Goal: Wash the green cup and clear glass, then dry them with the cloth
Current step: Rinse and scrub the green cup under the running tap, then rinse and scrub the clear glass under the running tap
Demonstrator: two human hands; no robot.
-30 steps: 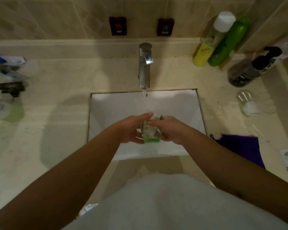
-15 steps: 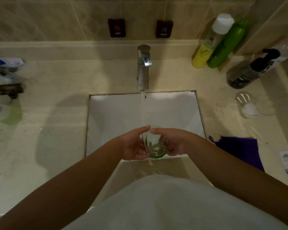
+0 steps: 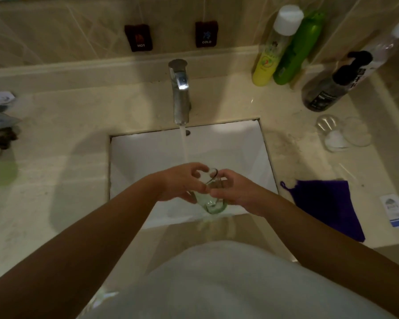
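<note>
I hold the green cup (image 3: 211, 201) over the white sink (image 3: 148, 157), tilted with its mouth away from me and its base toward me. My left hand (image 3: 182, 183) grips its left side and my right hand (image 3: 236, 192) its right side. Water runs from the chrome tap (image 3: 181, 93) and falls just behind my left hand's fingers. The clear glass (image 3: 334, 134) lies on its side on the counter at the right. The purple cloth (image 3: 327, 206) lies flat on the counter right of the sink.
Yellow (image 3: 270, 58) and green (image 3: 295, 51) bottles and a dark pump bottle (image 3: 332, 86) stand at the back right. A small card (image 3: 395, 212) lies by the cloth. Toiletries (image 3: 0, 120) crowd the left counter edge. Hot and cold buttons sit on the wall.
The water stream has grown from a trickle to a full flow. My hands have turned the cup, so its base now points toward me, and shifted slightly nearer the sink's front edge.
</note>
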